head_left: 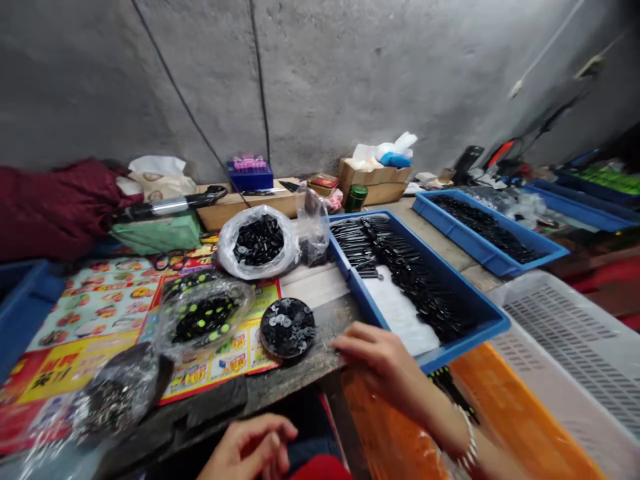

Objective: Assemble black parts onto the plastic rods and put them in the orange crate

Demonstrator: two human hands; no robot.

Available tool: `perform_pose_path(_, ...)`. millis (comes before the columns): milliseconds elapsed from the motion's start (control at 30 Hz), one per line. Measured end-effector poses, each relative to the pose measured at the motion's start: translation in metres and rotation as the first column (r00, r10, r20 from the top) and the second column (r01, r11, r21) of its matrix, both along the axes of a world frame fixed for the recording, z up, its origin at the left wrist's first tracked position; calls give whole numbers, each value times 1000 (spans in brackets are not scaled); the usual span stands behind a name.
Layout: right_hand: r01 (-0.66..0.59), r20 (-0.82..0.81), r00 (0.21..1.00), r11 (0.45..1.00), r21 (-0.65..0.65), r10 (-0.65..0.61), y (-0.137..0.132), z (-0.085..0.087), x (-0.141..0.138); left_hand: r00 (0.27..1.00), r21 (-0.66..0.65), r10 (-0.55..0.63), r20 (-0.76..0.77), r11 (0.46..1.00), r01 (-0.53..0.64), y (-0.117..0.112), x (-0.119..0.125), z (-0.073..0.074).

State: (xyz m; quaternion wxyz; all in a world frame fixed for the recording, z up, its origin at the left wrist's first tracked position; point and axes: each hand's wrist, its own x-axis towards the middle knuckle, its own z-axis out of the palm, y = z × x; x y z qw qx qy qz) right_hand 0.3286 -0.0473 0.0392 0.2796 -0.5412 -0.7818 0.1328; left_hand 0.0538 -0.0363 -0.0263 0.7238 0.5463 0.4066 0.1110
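Observation:
My right hand point(380, 363), with a beaded bracelet at the wrist, lies at the worktop's edge beside the corner of a blue plastic tray point(377, 310). The tray holds rows of long black parts on a white sheet. No held object shows in that hand. My left hand point(247, 447) hangs lower, loosely curled near the bench front, and holds nothing visible. Left of my right hand sits a round black dish point(287, 328) heaped with small grey washers. Behind it are plastic bags of black parts point(257, 243) and green-spotted black parts point(203, 317).
A second blue tray point(450, 230) of black parts stands at the right. Below it are an orange crate point(400, 427) and a white slotted crate point(565, 340). Printed paper sheets point(95, 313) cover the bench's left side. Cardboard boxes point(373, 175) stand against a grey wall point(320, 73).

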Motion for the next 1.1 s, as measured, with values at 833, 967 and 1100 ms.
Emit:
perform_pose_path(833, -146, -78, 988, 957, -249, 130, -56, -65, -116, 964, 269, -19, -265, 959, 93, -20, -22, 10)
perform_pose_path(967, -209, -407, 913, 855, -475, -3, -49, -73, -117, 922, 561, -5, -386, 792, 239, -26, -25, 13)
perform_pose_path(1100, -406, -647, 690, 567, -717, -324, -43, -94, -117, 903, 702, -35, -428, 616, 357, -29, -30, 8)
